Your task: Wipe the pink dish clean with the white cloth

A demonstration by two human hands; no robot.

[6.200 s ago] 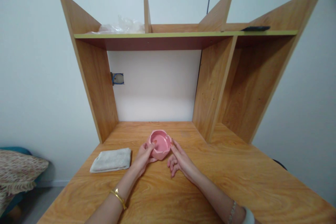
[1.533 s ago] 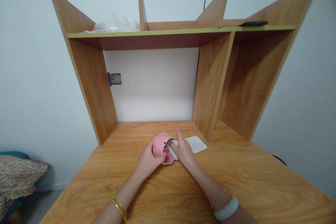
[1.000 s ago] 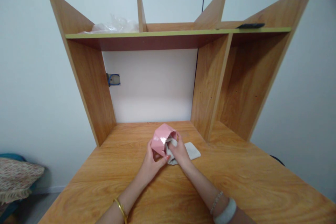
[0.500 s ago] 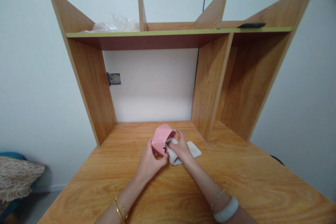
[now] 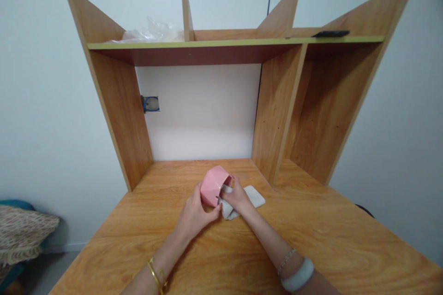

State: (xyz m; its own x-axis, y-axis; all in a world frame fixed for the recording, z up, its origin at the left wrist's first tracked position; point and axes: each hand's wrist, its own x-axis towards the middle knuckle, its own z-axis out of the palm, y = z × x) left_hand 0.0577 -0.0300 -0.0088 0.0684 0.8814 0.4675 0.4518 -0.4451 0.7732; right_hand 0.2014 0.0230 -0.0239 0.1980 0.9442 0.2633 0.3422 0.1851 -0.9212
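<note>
A pink faceted pot (image 5: 212, 185), perhaps a bowl, is tilted on its side with its opening toward the right. Around its left side and lower rim my left hand (image 5: 195, 212) is closed, thumb near a small dark notch in the rim. My right hand (image 5: 238, 196) grips a pale grey cloth (image 5: 255, 196) and pushes part of it into the pot's mouth; those fingertips are partly hidden inside. The cloth's loose end trails on the wooden desk (image 5: 277, 249) to the right of the hand.
A wooden shelf unit (image 5: 277, 115) rises at the back of the desk. On its upper shelf lie a clear plastic bag (image 5: 152, 32) and a flat black object (image 5: 331, 33). A wall socket box (image 5: 151, 103) shows at left. A fringed woven cover (image 5: 26, 233) hangs at far left.
The pot has turned slightly in my left hand. My right hand has shifted a little within the pot's opening, moving the cloth along the inside.
</note>
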